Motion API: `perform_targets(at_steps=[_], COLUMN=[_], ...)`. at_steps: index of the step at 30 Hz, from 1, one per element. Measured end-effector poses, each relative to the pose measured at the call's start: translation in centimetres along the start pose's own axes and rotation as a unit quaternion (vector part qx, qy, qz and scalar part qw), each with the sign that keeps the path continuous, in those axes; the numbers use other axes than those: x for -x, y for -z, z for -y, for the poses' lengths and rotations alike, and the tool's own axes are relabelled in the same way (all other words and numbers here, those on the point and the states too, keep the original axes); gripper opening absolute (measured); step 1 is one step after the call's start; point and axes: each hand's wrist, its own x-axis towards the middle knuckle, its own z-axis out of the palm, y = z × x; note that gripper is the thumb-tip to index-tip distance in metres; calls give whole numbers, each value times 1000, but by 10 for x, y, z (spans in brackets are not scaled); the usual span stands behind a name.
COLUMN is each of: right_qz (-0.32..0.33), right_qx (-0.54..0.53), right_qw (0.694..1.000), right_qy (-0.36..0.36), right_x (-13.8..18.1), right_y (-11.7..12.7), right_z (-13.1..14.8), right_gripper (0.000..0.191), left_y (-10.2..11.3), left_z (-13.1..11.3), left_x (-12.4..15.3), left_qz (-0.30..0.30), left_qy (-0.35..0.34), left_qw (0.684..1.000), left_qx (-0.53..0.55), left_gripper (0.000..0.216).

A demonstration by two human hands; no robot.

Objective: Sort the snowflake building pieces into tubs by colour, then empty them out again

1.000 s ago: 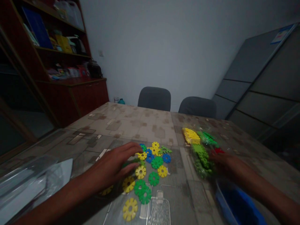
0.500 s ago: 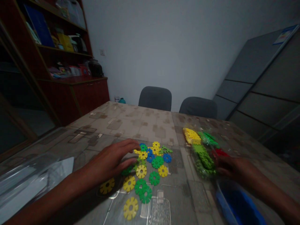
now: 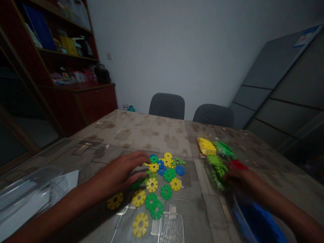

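Observation:
Notched plastic discs in yellow, green and blue lie loosely spread over the middle of the table. My left hand rests at the left side of this spread, thumb and fingers apart, fingertips beside the discs at its far left. On the right, my right hand reaches to the near end of a clear pack of light green discs. Its fingertips are dark and blurred there, so their grip does not show. Close behind that hand are red discs.
A pack of yellow discs and darker green discs lie beyond the light green ones. A tub with blue contents stands at the near right. Clear plastic packaging lies at left. Two chairs stand behind the table.
My right hand has moved left, from beside the red discs onto the near end of the light green pack. My left hand and the loose discs look unmoved.

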Motion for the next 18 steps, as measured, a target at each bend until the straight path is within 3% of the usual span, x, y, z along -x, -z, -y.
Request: perform_targets(at_steps=[7, 11, 15, 18], right_qz=[11, 30, -12, -12], right_qx=[51, 57, 61, 33], right_qw=[998, 998, 995, 995], right_qy=[-16, 11, -79, -90], right_x=[5, 5, 6, 7], right_y=[16, 15, 18, 22], right_z=[9, 2, -8, -5], right_gripper=[26, 26, 28, 30], left_y=[2, 2, 2, 3], left_z=[-4, -2, 2, 5], left_x=[-1, 0, 1, 1], left_qz=[9, 9, 8, 14], left_qy=[-6, 0, 5, 19], left_qw=[1000, 1000, 1000, 1000], left_qx=[-1, 1, -5, -17], left_gripper=[27, 28, 28, 27])
